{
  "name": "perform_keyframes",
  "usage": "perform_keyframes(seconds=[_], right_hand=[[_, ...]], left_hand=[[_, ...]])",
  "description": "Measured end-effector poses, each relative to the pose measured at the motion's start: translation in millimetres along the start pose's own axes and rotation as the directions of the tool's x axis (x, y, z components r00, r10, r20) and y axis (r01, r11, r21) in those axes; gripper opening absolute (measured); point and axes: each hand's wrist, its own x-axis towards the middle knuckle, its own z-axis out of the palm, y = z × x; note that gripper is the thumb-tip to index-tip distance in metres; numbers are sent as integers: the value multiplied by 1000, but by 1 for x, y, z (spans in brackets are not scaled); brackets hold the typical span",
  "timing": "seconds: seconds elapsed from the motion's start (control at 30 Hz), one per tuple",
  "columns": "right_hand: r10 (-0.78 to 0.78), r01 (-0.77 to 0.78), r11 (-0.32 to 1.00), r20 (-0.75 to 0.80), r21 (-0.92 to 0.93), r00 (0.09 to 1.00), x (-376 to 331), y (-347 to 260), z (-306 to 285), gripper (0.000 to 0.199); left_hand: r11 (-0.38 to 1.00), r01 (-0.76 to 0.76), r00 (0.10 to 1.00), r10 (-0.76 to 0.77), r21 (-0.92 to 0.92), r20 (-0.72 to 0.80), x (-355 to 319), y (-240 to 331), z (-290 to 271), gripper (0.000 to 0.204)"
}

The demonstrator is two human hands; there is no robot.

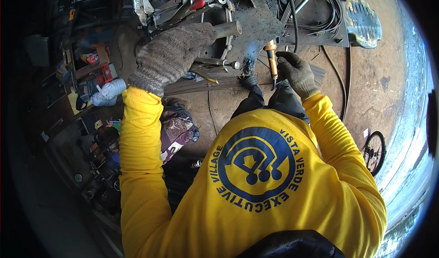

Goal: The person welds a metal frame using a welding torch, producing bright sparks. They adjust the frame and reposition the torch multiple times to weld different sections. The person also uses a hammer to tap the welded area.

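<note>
My left hand [176,52], in a grey-brown knit glove, is closed over a short metal tube [228,29] on the bench. The tube's open end sticks out to the right, and most of my fingertips are hidden. Just below this hand lie a metal rod with a round end [217,62] and a brass-coloured curved handle [205,75]. My right hand [296,72], gloved too, hangs with thumb and fingers apart beside the bench's near edge. Immediately left of it, an orange-yellow handled tool [271,61] with a dark lower end points downward; I see a gap between them.
Locking pliers [139,2] and a red-tipped tool [197,3] crowd the bench at upper left. Coiled wire [327,18] lies at upper right beside a slotted metal plate [362,21]. A cable [337,70] crosses the floor. Another person [178,132] is low at left.
</note>
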Motion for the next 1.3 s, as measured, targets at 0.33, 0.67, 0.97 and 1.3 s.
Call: perform_keyframes(seconds=[0.33, 0.67, 0.97, 1.3], right_hand=[[-395, 390, 918, -90, -67, 914, -42, -65, 64, 30], [-664, 626, 465, 221, -626, 714, -39, -79, 150, 27], [-823, 625, 286, 148, -727, 549, -21, -78, 182, 27], [-455, 466, 883, -347, -57, 820, -104, -22, 173, 31]], left_hand=[[991, -73, 995, 65, -115, -71, 1, -9, 4, 27], [990, -143, 982, 143, 4, -123, 1, -24, 18, 28], [973, -223, 957, 205, -64, -206, -7, -31, 16, 33], [908, -333, 846, 169, -254, -505, -104, 81, 45, 38]])
